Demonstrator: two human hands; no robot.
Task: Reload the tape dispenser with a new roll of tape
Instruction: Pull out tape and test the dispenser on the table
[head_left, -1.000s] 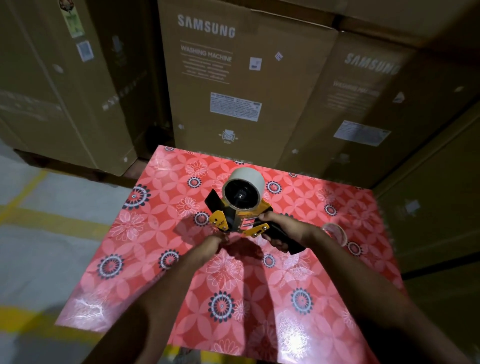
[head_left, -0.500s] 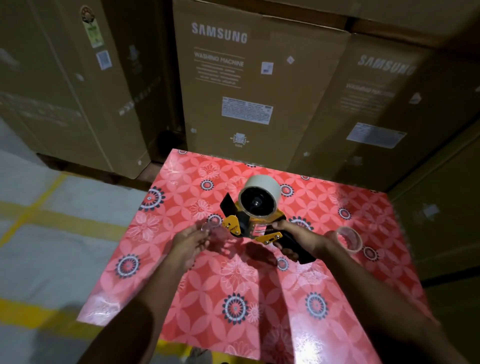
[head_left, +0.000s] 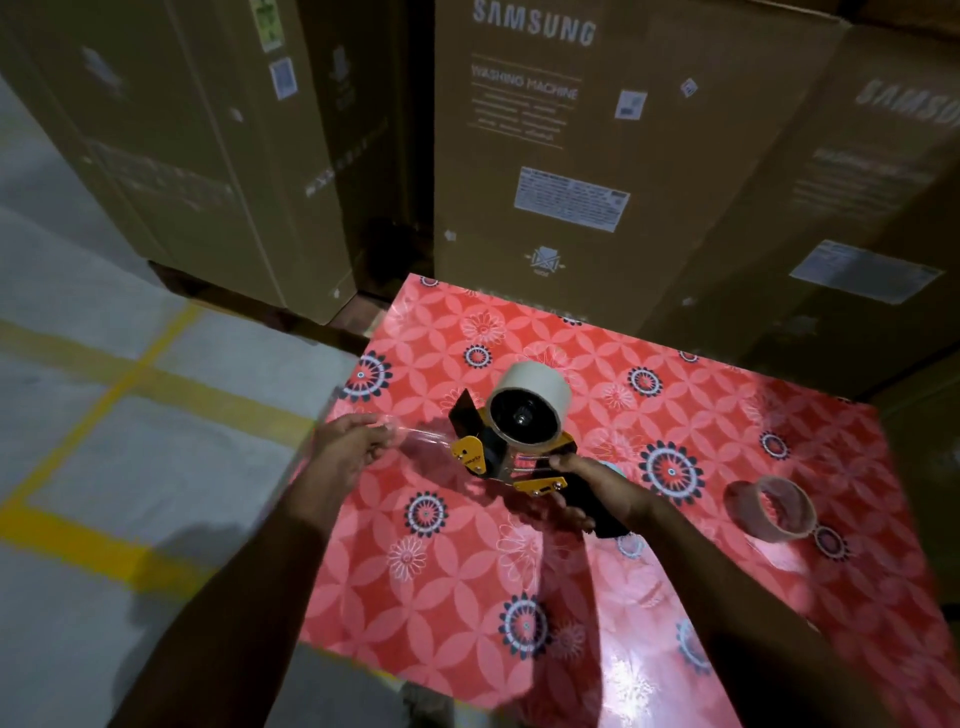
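Observation:
A yellow and black tape dispenser is held above the red flowered table, with a full pale roll of tape seated on its hub. My right hand grips the black handle of the dispenser. A clear strip of tape stretches left from the dispenser's front. My left hand pinches the free end of that strip, out past the table's left edge.
An almost empty tape roll lies on the table at the right. Tall cardboard washing machine boxes stand close behind and to the right of the table. Grey floor with yellow lines lies to the left.
My left hand has moved left, away from the dispenser, drawing a strip of clear tape out with it. My right hand keeps its grip on the handle.

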